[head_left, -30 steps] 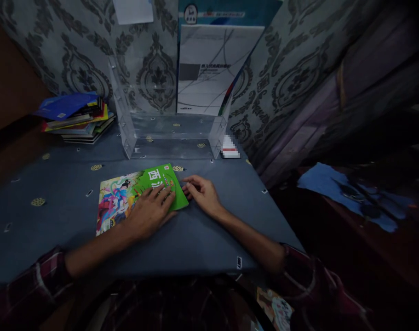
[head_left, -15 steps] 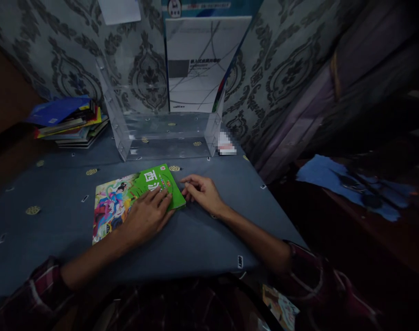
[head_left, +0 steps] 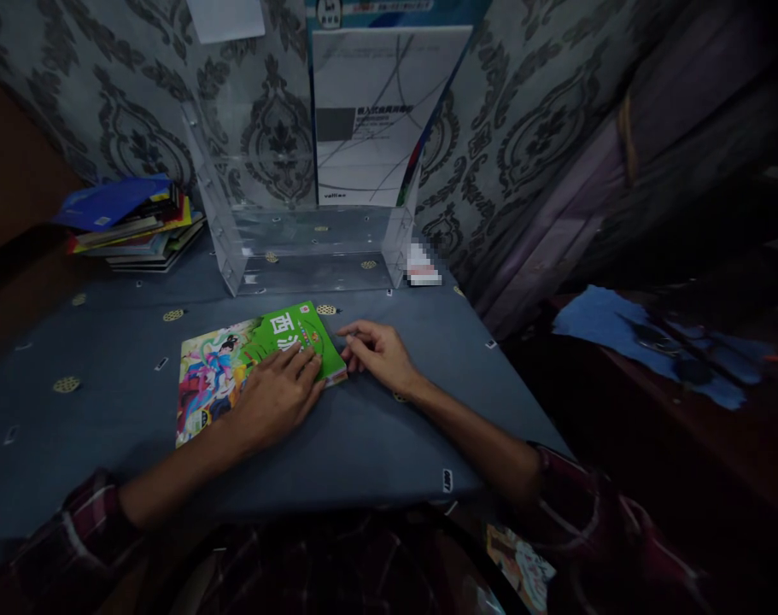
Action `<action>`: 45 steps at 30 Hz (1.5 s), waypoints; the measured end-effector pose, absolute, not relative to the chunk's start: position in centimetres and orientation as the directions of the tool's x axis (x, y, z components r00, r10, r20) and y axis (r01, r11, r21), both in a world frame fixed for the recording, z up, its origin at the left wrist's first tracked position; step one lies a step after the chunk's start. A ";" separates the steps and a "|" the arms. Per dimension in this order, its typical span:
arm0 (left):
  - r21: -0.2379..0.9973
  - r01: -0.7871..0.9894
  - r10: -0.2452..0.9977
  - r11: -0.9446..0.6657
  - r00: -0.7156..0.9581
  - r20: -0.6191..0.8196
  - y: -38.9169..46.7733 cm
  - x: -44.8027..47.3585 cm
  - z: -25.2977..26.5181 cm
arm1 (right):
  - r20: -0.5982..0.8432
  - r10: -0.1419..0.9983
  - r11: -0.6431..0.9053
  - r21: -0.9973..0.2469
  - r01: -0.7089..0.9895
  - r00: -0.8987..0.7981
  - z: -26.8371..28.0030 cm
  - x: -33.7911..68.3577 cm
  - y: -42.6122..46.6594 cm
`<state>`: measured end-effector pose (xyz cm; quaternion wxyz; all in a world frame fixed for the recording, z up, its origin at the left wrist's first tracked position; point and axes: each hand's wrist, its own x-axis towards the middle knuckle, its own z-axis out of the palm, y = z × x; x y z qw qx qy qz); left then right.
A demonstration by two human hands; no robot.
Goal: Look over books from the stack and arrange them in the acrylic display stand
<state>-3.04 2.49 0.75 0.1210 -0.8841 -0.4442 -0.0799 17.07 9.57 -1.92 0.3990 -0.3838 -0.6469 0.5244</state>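
My L hand is laid over the green bk, fingers out nearly straight & close together on the cover, pressing or resting, w/ no grip that I can see; thumb's by the near edge, can't tell if it's tucked under. My R hand is half open, fingers loosely curled, thumb nr the index, nothing seen in it; tips are at the bk's right end, touching or just beside, can't tell which. Bk lies flat, a bit askew, on the patterned tbl in front of me, nr side of the clear rack. Progress, AFAICT: bk's on the tbl under my L hand, right way up for me only roughly, cover shut, so that much is done. Not done: no page turned, bk not lifted, not in the rack; how much is left I can't judge from this. Bk pile sits well apart at far left, untouched. Printed sheet stands upright behind the rack, also out of my hands' reach for now.
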 end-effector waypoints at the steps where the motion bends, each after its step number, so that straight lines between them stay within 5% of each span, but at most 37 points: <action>1: -0.139 0.808 0.771 -0.572 0.588 0.245 2.5 -3.0 0.8 | 0.118 0.915 0.162 -0.983 0.083 -0.386 -1.9 17.1 9.5; 27: -0.200 0.826 0.808 -0.526 0.560 0.186 2.1 -2.5 0.0 | 0.111 0.902 0.163 -0.983 0.090 -0.416 -1.0 16.9 8.9; 36: -0.207 0.821 0.811 -0.532 0.564 0.155 2.3 -2.3 0.6 | 0.238 0.843 0.341 -0.930 0.137 -0.482 -0.7 17.1 8.3; 41: -0.101 0.807 0.799 -0.582 0.590 0.115 1.8 -5.6 1.5 | 0.276 0.728 0.537 -0.799 0.271 -0.628 -0.9 17.3 7.6; 45: -0.058 0.900 0.890 -0.432 0.435 0.137 1.5 -11.0 1.1 | 0.269 0.675 0.627 -0.700 0.342 -0.687 -1.3 17.5 7.2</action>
